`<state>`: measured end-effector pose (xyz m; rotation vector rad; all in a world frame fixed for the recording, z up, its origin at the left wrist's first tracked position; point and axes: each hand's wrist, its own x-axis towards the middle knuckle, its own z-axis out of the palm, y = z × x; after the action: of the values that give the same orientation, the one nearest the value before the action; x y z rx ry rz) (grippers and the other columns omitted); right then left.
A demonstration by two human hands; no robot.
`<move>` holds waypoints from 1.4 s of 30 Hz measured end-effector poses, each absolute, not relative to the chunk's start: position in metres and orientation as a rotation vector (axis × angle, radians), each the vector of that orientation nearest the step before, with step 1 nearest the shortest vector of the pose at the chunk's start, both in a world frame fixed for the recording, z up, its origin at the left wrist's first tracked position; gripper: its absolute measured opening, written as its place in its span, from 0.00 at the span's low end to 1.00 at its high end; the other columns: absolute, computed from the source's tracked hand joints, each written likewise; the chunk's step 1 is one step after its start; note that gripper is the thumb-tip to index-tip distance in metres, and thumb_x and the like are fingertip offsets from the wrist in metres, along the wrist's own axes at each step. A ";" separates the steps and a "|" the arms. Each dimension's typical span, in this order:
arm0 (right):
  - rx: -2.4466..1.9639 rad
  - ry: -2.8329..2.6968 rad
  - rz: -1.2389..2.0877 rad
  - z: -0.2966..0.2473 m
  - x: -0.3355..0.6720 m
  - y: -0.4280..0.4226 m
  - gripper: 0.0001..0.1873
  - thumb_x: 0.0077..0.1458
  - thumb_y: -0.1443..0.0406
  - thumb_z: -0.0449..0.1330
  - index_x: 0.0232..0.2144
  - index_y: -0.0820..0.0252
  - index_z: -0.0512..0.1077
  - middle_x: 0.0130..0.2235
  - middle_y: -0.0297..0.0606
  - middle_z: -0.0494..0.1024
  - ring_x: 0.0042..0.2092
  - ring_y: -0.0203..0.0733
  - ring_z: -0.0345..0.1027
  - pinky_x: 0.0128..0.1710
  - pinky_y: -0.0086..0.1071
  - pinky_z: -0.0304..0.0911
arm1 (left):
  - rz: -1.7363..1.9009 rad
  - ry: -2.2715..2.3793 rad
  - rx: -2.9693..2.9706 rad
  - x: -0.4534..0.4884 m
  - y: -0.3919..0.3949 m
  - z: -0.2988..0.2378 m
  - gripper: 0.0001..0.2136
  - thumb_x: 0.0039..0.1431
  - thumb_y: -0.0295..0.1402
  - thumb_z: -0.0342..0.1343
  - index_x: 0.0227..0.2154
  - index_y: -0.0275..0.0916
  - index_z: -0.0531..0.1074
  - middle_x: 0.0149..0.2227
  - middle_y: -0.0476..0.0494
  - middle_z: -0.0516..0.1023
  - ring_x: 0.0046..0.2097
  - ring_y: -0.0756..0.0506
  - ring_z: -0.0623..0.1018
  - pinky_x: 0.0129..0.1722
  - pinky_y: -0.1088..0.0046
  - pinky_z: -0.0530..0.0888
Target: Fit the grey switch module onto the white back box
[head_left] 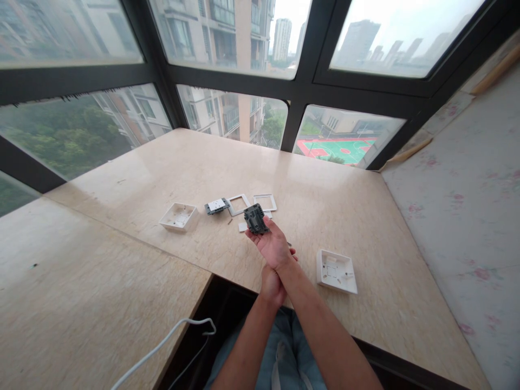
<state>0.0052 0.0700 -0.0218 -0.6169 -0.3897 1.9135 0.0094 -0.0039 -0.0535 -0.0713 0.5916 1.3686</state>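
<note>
My right hand [273, 245] holds a dark grey wall-socket module [255, 219] above the slab, its ribbed back toward me. My left hand [273, 284] crosses beneath the right wrist. Its curled fingertips show on the far side beside a small greyish tip, too little to name. Behind the held module lie two white cover frames [239, 205], [266, 202] and small white pieces [242, 227], partly hidden. A second socket module [216, 205] lies white face up to their left, near a small screw [229, 221].
One white mounting box [179, 216] sits open side up at left, another mounting box [336, 272] at right. A white cable [162, 342] hangs by the slab's front cut-out. Dark-framed windows [235, 84] and a flowered wall [459, 216] bound the stone slab [134, 173].
</note>
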 end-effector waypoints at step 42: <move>-0.443 -0.261 1.987 -0.018 0.070 0.037 0.27 0.58 0.46 0.57 0.46 0.62 0.76 0.45 0.46 0.82 0.44 0.46 0.76 0.42 0.37 0.69 | 1.411 0.669 0.186 0.013 -0.006 -0.049 0.22 0.41 0.18 0.65 0.43 0.38 0.77 0.45 0.39 0.83 0.49 0.40 0.82 0.49 0.67 0.78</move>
<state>0.0696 0.0372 -0.0176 -0.4431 -0.2605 1.9870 0.0127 -0.0060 -0.0493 0.1857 0.6686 1.4107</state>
